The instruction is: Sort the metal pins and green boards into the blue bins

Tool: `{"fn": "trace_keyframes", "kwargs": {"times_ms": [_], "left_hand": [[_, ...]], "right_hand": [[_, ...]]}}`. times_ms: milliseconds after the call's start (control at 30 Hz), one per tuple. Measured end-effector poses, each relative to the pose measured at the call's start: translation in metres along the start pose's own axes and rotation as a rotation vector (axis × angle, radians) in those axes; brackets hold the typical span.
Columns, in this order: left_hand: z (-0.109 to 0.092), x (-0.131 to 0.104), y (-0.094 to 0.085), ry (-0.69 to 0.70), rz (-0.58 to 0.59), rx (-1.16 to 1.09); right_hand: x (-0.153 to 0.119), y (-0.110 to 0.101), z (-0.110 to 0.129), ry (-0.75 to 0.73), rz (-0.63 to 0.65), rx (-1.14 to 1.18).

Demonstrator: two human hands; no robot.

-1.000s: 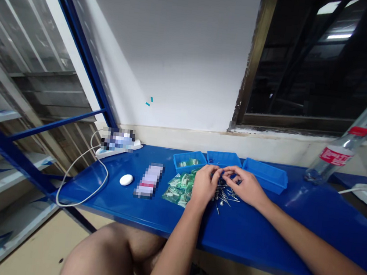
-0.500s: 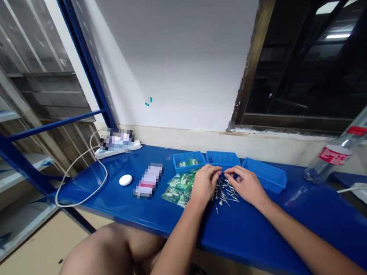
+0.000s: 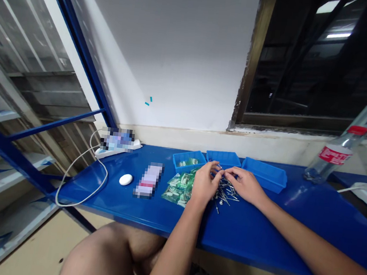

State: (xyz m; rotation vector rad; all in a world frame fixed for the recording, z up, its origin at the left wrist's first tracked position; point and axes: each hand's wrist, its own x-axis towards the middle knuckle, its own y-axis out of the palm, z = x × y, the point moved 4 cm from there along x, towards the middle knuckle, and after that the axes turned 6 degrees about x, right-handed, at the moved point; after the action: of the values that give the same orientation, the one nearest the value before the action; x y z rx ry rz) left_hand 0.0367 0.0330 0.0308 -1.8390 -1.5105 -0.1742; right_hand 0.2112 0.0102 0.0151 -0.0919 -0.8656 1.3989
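Observation:
My left hand (image 3: pixel 205 179) is closed, its thumb and fingers pinched around a thin silvery metal pin (image 3: pixel 220 167) that mostly hides behind them. Fingertip to fingertip with it, my right hand (image 3: pixel 246 183) is also pinched; what it holds is too small to make out. Below both hands lies a loose pile of thin metal pins (image 3: pixel 228 193), some with a wider head. Left of my left hand are green-tinted clear bags (image 3: pixel 177 190) with small white pieces inside. Just behind my fingers stands the middle blue bin (image 3: pixel 223 156).
A left blue bin (image 3: pixel 180 166) holds more bagged pieces; a right blue bin (image 3: pixel 265 175) stands behind my right hand. On the blue table (image 3: pixel 252 233) are a white oval object (image 3: pixel 125 180), a blurred-out flat item (image 3: pixel 149 181), a power strip (image 3: pixel 116 149) with cable and a plastic bottle (image 3: pixel 335 155).
My left fingers have shifted slightly, the index finger lifting and the thumb coming nearer to my right fingertips. The pile, bags and bins look the same.

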Motion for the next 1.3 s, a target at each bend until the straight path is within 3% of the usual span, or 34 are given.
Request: {"fn": "trace_keyframes", "kwargs": {"times_ms": [133,233,400,533,900,1300], "left_hand": [[-0.003,0.000,-0.004,-0.002,-0.048,0.028],[-0.004,-0.001,-0.004,0.016,-0.042,0.058],[-0.002,-0.002,-0.004,0.014,-0.042,0.085],[-0.001,-0.002,-0.004,0.012,-0.039,0.089],[-0.001,-0.003,-0.004,0.015,-0.040,0.106],[-0.001,-0.003,-0.004,0.018,-0.031,0.108]], "right_hand": [[0.008,0.000,-0.016,0.166,-0.080,0.191],[0.011,-0.001,-0.020,0.189,-0.104,0.163],[0.005,0.006,-0.003,-0.097,0.023,-0.096],[0.000,0.017,0.004,-0.274,0.182,-0.153],[0.001,0.023,0.002,-0.281,0.243,-0.245],[-0.001,0.027,0.000,-0.302,0.202,-0.260]]}}
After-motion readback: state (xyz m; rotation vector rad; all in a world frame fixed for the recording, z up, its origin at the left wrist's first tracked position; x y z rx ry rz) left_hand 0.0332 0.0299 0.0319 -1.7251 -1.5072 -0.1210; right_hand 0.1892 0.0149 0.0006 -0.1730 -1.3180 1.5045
